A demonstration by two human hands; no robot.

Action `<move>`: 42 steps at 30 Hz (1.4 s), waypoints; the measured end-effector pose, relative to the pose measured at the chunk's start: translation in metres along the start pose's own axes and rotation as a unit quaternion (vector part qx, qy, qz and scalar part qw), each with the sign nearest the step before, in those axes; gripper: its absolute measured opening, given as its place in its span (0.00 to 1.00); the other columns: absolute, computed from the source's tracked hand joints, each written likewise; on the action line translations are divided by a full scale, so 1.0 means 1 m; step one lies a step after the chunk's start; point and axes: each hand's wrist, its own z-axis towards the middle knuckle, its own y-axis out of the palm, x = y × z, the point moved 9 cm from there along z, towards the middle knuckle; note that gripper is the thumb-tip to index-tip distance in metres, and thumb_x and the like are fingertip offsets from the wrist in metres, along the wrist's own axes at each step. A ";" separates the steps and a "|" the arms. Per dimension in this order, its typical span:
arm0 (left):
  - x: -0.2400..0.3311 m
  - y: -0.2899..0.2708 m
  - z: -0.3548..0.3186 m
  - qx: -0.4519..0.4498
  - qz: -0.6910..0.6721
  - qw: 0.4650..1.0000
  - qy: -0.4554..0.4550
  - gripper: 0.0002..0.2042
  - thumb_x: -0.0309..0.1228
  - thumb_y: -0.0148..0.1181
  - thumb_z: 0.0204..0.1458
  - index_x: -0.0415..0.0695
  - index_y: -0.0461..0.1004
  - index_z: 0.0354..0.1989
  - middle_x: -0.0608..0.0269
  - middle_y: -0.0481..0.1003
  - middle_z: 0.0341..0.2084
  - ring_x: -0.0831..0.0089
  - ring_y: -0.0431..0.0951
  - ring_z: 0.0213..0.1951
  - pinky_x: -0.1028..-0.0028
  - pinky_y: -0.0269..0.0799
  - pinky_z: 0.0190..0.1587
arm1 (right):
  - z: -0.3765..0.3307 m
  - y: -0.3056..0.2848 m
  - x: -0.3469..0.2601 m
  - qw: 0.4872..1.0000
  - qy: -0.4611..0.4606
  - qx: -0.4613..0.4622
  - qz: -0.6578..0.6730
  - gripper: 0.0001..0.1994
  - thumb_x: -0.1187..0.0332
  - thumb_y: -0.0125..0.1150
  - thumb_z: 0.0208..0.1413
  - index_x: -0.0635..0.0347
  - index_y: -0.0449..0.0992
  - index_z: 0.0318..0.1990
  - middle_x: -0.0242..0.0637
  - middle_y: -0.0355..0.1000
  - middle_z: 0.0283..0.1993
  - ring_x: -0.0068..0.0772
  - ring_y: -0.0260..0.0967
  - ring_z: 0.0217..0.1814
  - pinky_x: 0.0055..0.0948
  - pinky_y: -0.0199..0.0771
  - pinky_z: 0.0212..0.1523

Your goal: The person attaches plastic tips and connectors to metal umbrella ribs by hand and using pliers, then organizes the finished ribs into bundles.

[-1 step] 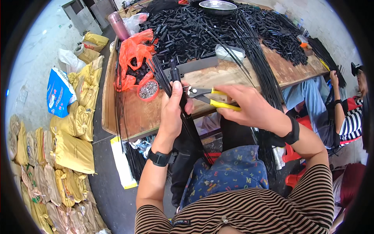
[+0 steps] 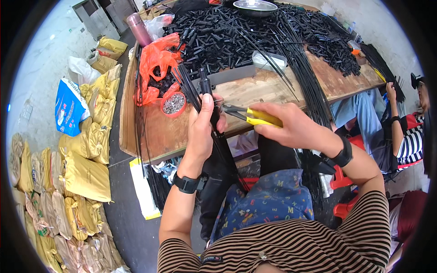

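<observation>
My left hand [image 2: 203, 119] is closed around several thin black rods [image 2: 183, 79] and a black tubular plastic part [image 2: 205, 82], which stands nearly upright with its top above my thumb. In my right hand [image 2: 293, 123] is a pair of pliers [image 2: 255, 117] with yellow handles. Their dark jaws meet the black part beside my left fingers. What exactly the jaws grip is too small to make out. A red round tub [image 2: 174, 103] of small shiny metal pieces stands on the table just left of my left hand.
The wooden table [image 2: 246, 88] bears a heap of black tubular parts [image 2: 218, 41], long black rods [image 2: 314, 91], an orange plastic bag [image 2: 152, 63], a pink bottle [image 2: 138, 28] and a metal bowl [image 2: 255, 5]. Yellow sacks [image 2: 86, 177] line the left wall. A co-worker sits at right.
The pliers' yellow handles have come closer together in my right hand, and the jaws have narrowed beside the black part. My left hand has hardly moved.
</observation>
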 end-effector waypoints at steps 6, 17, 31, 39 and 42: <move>-0.001 0.002 0.000 -0.021 -0.011 1.000 -0.011 0.17 0.46 0.43 0.62 0.43 0.67 0.40 0.67 0.67 0.20 0.81 0.61 0.17 0.78 0.57 0.21 | -0.033 0.060 0.019 0.779 0.353 -0.296 0.426 0.19 0.62 0.57 0.56 0.65 0.67 0.49 0.40 0.74 0.27 0.31 0.74 0.23 0.25 0.75 0.28; -0.002 -0.001 -0.001 -0.003 -0.003 1.000 -0.022 0.18 0.47 0.43 0.62 0.44 0.67 0.41 0.69 0.63 0.14 0.80 0.60 0.17 0.79 0.55 0.22 | -0.005 0.010 0.018 0.996 0.029 -0.077 0.045 0.23 0.64 0.59 0.53 0.64 0.66 0.55 0.40 0.74 0.30 0.38 0.73 0.26 0.32 0.74 0.29; 0.000 -0.010 -0.003 0.031 -0.023 0.999 -0.005 0.17 0.46 0.44 0.62 0.43 0.67 0.38 0.69 0.65 0.16 0.81 0.61 0.17 0.78 0.56 0.22 | -0.005 -0.009 -0.025 0.942 -0.208 0.108 -0.240 0.27 0.66 0.64 0.43 0.65 0.66 0.53 0.44 0.72 0.34 0.48 0.72 0.32 0.38 0.73 0.33; 0.001 0.000 -0.007 -0.008 -0.048 0.999 -0.022 0.18 0.47 0.41 0.63 0.43 0.67 0.41 0.68 0.67 0.19 0.82 0.59 0.16 0.80 0.54 0.21 | -0.041 0.068 0.019 0.746 0.348 -0.309 0.477 0.22 0.51 0.41 0.65 0.65 0.69 0.44 0.38 0.72 0.30 0.26 0.73 0.25 0.23 0.76 0.26; 0.002 0.003 -0.006 -0.043 -0.048 0.998 -0.006 0.18 0.47 0.41 0.63 0.43 0.67 0.41 0.67 0.68 0.20 0.82 0.59 0.17 0.80 0.53 0.20 | -0.040 0.068 0.012 0.691 0.357 -0.339 0.529 0.27 0.48 0.40 0.64 0.65 0.63 0.55 0.48 0.75 0.37 0.37 0.76 0.34 0.32 0.78 0.37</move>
